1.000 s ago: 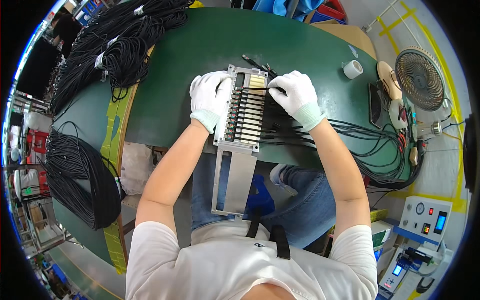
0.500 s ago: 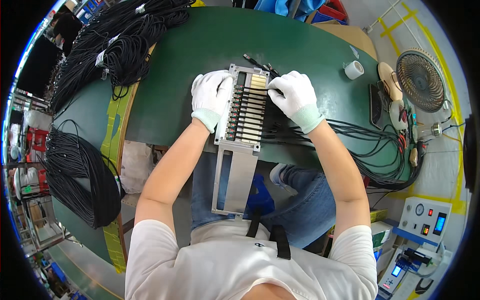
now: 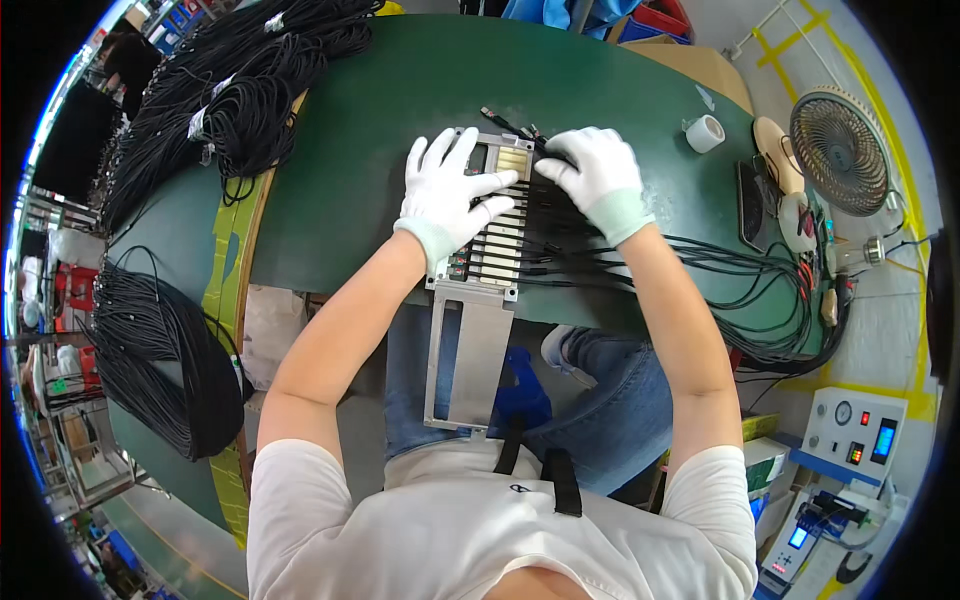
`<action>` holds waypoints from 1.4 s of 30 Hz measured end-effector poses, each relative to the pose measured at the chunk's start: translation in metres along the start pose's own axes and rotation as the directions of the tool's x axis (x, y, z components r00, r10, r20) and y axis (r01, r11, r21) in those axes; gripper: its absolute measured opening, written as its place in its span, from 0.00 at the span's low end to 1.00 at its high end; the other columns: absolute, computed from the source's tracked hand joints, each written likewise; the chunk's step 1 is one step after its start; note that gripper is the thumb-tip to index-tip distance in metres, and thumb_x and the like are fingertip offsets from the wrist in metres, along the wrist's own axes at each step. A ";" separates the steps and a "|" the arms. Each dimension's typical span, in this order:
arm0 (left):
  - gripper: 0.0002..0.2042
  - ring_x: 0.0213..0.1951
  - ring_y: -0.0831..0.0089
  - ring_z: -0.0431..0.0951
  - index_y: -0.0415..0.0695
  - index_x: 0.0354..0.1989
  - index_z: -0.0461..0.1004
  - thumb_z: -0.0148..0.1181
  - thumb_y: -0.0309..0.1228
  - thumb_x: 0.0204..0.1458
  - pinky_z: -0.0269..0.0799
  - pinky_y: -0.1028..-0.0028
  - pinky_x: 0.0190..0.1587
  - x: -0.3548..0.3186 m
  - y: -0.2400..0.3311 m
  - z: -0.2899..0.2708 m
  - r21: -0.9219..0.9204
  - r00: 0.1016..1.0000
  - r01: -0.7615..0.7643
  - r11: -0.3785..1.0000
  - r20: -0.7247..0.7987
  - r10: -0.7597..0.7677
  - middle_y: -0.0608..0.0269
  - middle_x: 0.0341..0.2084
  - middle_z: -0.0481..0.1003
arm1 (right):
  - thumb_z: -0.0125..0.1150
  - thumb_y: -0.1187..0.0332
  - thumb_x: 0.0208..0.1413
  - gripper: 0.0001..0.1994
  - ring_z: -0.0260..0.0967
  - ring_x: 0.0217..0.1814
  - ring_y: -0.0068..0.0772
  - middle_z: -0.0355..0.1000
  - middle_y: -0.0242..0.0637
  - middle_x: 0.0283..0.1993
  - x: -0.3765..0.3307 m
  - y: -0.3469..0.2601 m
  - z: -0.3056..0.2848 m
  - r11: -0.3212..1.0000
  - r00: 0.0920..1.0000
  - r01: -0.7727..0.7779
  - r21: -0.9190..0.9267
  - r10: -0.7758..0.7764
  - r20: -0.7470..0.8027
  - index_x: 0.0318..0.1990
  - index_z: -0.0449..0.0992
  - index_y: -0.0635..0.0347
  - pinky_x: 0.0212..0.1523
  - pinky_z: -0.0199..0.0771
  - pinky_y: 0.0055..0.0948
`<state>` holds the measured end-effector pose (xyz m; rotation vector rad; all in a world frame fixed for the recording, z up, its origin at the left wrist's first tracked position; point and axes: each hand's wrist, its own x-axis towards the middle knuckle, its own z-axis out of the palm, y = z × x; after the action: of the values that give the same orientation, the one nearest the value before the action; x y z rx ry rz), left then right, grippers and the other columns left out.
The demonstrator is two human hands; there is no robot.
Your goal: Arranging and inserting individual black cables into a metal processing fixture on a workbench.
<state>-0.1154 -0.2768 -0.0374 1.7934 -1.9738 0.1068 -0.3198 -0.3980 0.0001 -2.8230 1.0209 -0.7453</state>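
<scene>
A long metal fixture [image 3: 473,355] lies over the green table's near edge, its slotted upper part filled with a row of black cables and pale blocks [image 3: 512,160]. My left hand [image 3: 445,195], in a white glove, rests on the slotted part with its fingers spread; thumb and forefinger lie across the cable row. My right hand [image 3: 598,175], also gloved, is just right of the fixture's upper end. Its fingers are curled at loose black cable ends [image 3: 500,121]; what lies between the fingertips is hidden. Black cables [image 3: 690,262] run from the fixture toward the right.
Bundles of black cable [image 3: 250,115] lie on the left, and another coil [image 3: 165,360] is nearer. A white tape roll [image 3: 705,134], a dark phone-like slab [image 3: 752,208] and a fan [image 3: 840,150] stand at right. Instrument boxes [image 3: 855,435] are at lower right.
My left hand has moved right from the fixture's edge onto the cable row, its fingers spreading. My right hand has shifted slightly up and right, off the topmost seated cable.
</scene>
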 end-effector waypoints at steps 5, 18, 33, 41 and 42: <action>0.14 0.69 0.49 0.59 0.69 0.48 0.84 0.60 0.50 0.56 0.41 0.44 0.72 0.013 0.007 -0.006 0.102 0.999 -0.045 0.994 0.015 0.043 0.50 0.65 0.66 | 0.69 0.53 0.51 0.12 0.73 0.45 0.41 0.78 0.33 0.37 -0.005 0.030 0.011 0.976 0.970 -0.159 -0.149 0.182 0.162 0.36 0.81 0.49 0.46 0.72 0.40; 0.11 0.59 0.54 0.70 0.50 0.34 0.82 0.65 0.44 0.53 0.56 0.56 0.65 0.011 -0.009 0.009 -0.362 0.916 0.059 0.930 -0.350 -0.194 0.59 0.51 0.78 | 0.68 0.65 0.52 0.06 0.71 0.43 0.44 0.76 0.37 0.34 0.001 0.009 -0.014 0.934 0.992 -0.002 0.356 -0.043 0.117 0.35 0.81 0.54 0.47 0.72 0.40; 0.05 0.58 0.56 0.71 0.44 0.35 0.82 0.68 0.28 0.50 0.64 0.61 0.62 0.006 -0.014 -0.002 -0.443 0.893 -0.098 0.891 -0.435 -0.118 0.56 0.48 0.79 | 0.65 0.63 0.54 0.09 0.76 0.40 0.49 0.79 0.42 0.35 -0.003 -0.033 -0.008 0.918 0.983 -0.104 0.382 0.037 0.178 0.39 0.81 0.54 0.44 0.76 0.43; 0.08 0.51 0.59 0.76 0.47 0.30 0.82 0.66 0.38 0.51 0.66 0.61 0.58 0.006 -0.023 0.011 -0.347 0.875 0.228 0.910 -0.336 -0.348 0.61 0.43 0.82 | 0.64 0.62 0.54 0.06 0.73 0.36 0.44 0.77 0.36 0.29 -0.006 -0.008 0.002 0.984 0.997 0.051 0.170 -0.059 0.044 0.35 0.81 0.51 0.40 0.74 0.42; 0.09 0.50 0.59 0.77 0.47 0.32 0.82 0.65 0.39 0.53 0.66 0.61 0.58 0.007 -0.023 0.012 -0.365 0.870 0.240 0.899 -0.330 -0.366 0.61 0.42 0.82 | 0.64 0.62 0.55 0.06 0.73 0.36 0.43 0.76 0.36 0.28 -0.006 -0.006 0.001 0.987 0.997 0.056 0.149 -0.064 0.052 0.34 0.81 0.51 0.39 0.73 0.42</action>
<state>-0.0973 -0.2905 -0.0514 1.6927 -1.3233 0.0396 -0.3193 -0.3895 -0.0021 -2.7417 0.8390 -0.7105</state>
